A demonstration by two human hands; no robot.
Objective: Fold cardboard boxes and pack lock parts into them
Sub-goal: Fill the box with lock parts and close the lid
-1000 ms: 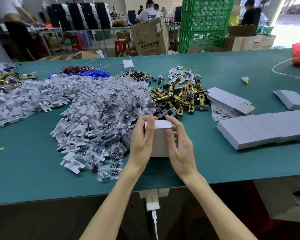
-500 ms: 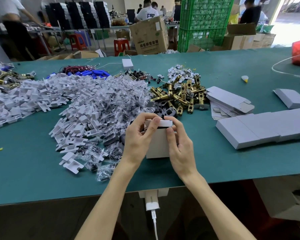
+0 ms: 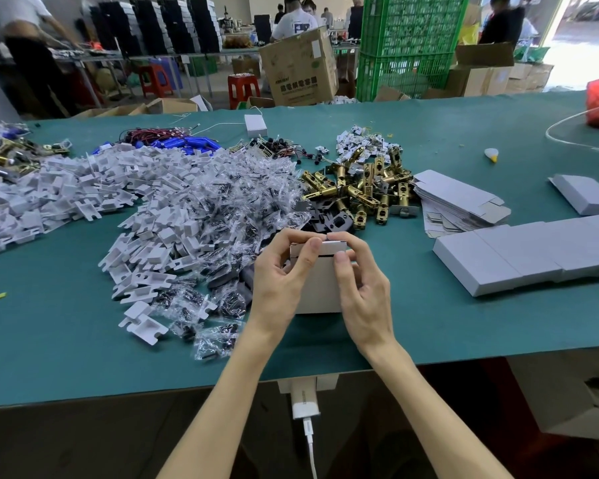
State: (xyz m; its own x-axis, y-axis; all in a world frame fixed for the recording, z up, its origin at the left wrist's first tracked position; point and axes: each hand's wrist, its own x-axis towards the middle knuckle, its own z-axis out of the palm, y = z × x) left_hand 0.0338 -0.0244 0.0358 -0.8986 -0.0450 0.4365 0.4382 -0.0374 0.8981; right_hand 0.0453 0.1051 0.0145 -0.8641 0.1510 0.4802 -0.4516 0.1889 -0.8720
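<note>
Several closed boxes (image 3: pixel 533 250) lie in a row at our three o'clock, so we judge the job well begun. Heaps of brass latches (image 3: pixel 363 188) at twelve o'clock and flat blanks (image 3: pixel 460 202) at one wait. The box (image 3: pixel 320 285) stands upright between our left hand (image 3: pixel 277 278) and right hand (image 3: pixel 363 288), both pinching its untucked top flap (image 3: pixel 332 247).

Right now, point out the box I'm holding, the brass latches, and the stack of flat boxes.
Box (image 3: pixel 320 288): head view, on its bare front face.
Brass latches (image 3: pixel 363 188): head view, middle of the pile.
Flat boxes (image 3: pixel 459 195): head view, top sheet of the stack.
</note>
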